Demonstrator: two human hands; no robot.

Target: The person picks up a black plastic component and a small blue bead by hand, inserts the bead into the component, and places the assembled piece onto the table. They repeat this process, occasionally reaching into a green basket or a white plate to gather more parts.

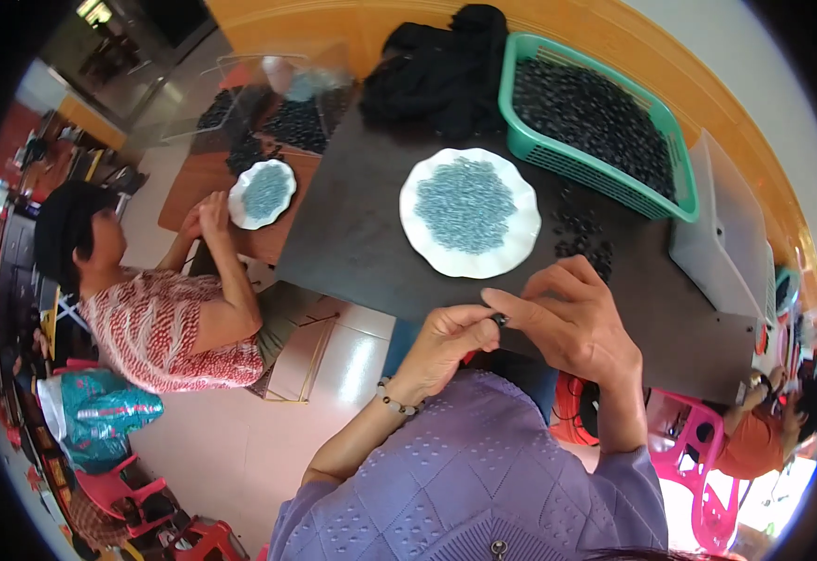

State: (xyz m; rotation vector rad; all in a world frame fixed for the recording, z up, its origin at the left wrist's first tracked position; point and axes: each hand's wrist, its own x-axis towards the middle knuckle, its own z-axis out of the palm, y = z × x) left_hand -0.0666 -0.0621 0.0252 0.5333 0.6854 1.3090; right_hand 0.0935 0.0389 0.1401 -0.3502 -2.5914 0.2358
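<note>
My left hand [446,344] pinches a small black piece [499,320] between thumb and forefinger, close to my body at the table's near edge. Against it, my right hand [577,323] is closed, thumb and finger meeting at the piece; anything in that pinch is too small to make out. Just beyond my hands stands a white scalloped plate [420,245] heaped with thin, pale blue, see-through slivers [465,204]. Loose black pieces [584,245] lie on the dark table beyond my right hand. A green plastic basket [572,168] holds many more.
Black cloth [437,70] lies at the back of the dark table [343,224]. A translucent bin [722,224] stands at right. Left, another person [179,309] sits at a brown table [189,192] with a similar plate [262,221]. Pink chairs [698,467] stand right.
</note>
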